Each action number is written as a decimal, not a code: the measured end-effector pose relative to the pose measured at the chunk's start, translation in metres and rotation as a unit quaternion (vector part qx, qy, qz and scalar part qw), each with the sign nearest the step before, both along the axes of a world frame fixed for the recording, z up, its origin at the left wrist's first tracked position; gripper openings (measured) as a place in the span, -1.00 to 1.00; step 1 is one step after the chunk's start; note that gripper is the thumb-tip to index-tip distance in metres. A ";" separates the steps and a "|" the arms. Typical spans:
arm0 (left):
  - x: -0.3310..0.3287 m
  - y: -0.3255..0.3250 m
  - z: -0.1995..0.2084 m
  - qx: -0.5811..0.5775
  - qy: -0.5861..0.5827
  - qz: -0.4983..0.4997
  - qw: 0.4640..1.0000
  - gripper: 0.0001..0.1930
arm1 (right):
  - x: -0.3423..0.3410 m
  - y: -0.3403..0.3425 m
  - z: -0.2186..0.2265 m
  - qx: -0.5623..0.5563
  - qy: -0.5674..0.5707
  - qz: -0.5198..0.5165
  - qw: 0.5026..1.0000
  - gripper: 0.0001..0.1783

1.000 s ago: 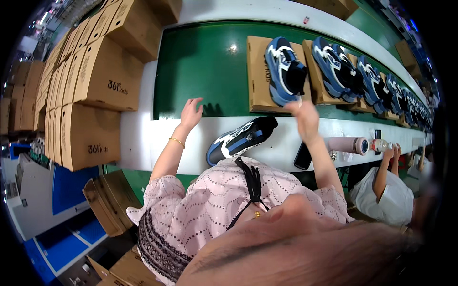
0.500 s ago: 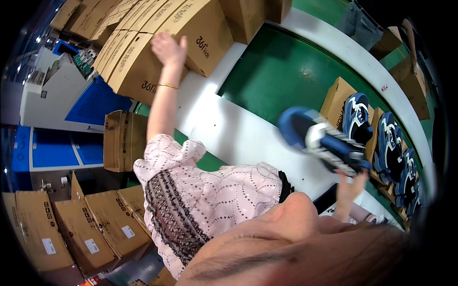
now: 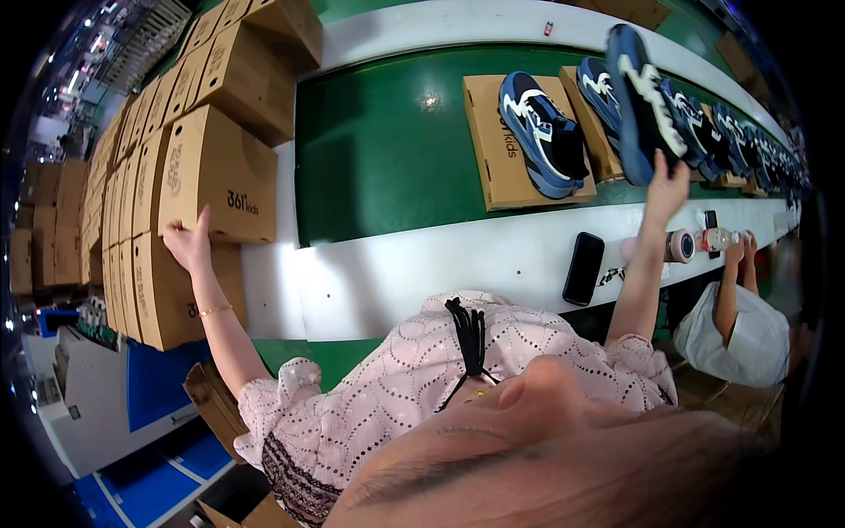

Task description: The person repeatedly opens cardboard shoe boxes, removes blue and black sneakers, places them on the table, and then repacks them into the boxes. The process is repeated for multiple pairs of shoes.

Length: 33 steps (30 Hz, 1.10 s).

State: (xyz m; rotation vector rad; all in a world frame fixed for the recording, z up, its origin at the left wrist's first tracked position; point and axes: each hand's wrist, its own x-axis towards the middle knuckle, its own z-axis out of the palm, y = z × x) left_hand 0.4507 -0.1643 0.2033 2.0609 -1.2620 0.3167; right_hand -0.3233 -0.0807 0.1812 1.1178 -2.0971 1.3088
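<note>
My right hand (image 3: 667,183) is closed on a blue, black and white sneaker (image 3: 635,106), gripping it by its lower end and holding it up above the row of shoes on the right. My left hand (image 3: 188,245) is far to the left, against the stacked brown shoe boxes (image 3: 220,180). Its thumb stands away from the bent fingers, which rest at the seam between an upper and a lower box. Nearest to the raised sneaker, another sneaker pair (image 3: 543,136) lies on a flat brown shoe box (image 3: 490,167) on the green belt.
White ledges (image 3: 378,268) border the green belt (image 3: 378,150). On the near ledge lie a black phone (image 3: 583,268), a pink cup (image 3: 679,245) and a bottle (image 3: 717,238). Another person's hands (image 3: 742,249) are at the right. Blue-topped grey machinery (image 3: 97,396) stands at lower left.
My view has swung rightward along the belt. The held sneaker, blurred before, is now raised upright over the shoe row. My left hand has gone from spread fingers to bent fingers on the boxes.
</note>
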 end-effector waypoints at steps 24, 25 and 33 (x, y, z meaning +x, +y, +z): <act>-0.170 -0.184 -0.040 0.115 0.042 -0.231 0.965 -0.12 | 0.070 -0.009 -0.009 0.146 0.078 0.236 0.958 -0.47; -0.175 -0.182 -0.065 0.226 0.068 -0.210 0.949 -0.04 | 0.072 0.003 -0.003 0.150 0.064 0.221 0.962 -0.48; -0.213 -0.095 -0.149 0.354 -0.090 -0.179 0.914 -0.02 | 0.081 0.049 0.010 0.160 0.014 0.149 0.976 -0.87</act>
